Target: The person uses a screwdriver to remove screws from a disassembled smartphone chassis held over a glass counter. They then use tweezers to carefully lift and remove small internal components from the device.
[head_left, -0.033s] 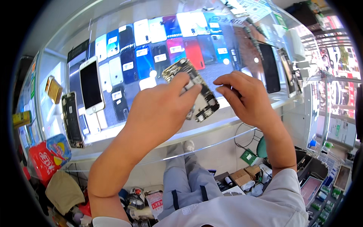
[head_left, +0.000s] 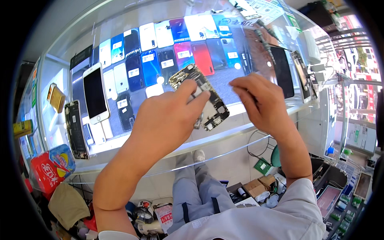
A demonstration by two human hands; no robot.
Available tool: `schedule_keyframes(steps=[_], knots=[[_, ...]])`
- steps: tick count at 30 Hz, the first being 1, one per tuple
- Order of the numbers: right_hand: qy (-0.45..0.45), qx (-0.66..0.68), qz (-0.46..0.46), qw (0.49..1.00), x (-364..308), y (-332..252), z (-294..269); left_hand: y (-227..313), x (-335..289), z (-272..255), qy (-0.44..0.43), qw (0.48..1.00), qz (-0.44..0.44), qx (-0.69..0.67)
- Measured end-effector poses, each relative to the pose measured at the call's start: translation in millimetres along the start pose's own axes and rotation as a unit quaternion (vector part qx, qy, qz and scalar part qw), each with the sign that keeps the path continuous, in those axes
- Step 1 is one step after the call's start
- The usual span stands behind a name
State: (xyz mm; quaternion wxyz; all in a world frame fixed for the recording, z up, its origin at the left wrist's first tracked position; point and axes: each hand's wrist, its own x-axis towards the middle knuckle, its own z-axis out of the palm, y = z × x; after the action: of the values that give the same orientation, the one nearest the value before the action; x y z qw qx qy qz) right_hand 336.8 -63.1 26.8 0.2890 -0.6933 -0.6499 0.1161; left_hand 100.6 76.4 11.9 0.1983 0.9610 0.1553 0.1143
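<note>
An opened phone (head_left: 216,107), its circuit board and inner parts bare, is tilted above the glass counter. My left hand (head_left: 162,118) is closed on it, with the thumb and a finger lying over its middle. Just to its right hovers my right hand (head_left: 262,99), apart from the phone. Its thumb and fingers are drawn together in a pinch, and whatever they may hold is too small or hidden to see. A white-framed phone (head_left: 96,94) lies left of my left hand, beside another opened phone (head_left: 76,130).
Under the glass lie rows of phones, among them a red one (head_left: 203,60). A dark phone screen (head_left: 283,76), an opened phone part (head_left: 303,76) and a screwdriver (head_left: 264,44) rest at the right. A red package (head_left: 47,170) stands at the lower left.
My right hand has shifted slightly right, away from the opened phone. The opened phone has moved a little left and down in the picture, still in my left hand.
</note>
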Motion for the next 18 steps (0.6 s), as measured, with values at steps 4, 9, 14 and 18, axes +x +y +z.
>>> schedule_keyframes(steps=[4, 9, 14, 18], knots=[[0.077, -0.146, 0.09, 0.982, 14, 17, -11, 5, 1, -9, -0.055, 0.998, -0.003, -0.003], [0.032, -0.231, 0.095, 0.968, 28, 40, 2, 5, -2, -23, -0.111, 0.994, 0.017, 0.014], [0.051, -0.112, 0.119, 0.985, 20, 41, -3, 0, -4, -28, -0.112, 0.993, 0.025, 0.033], [0.038, 0.329, 0.256, 0.908, -5, 44, -8, 3, -8, -15, -0.075, 0.995, 0.007, 0.072]])
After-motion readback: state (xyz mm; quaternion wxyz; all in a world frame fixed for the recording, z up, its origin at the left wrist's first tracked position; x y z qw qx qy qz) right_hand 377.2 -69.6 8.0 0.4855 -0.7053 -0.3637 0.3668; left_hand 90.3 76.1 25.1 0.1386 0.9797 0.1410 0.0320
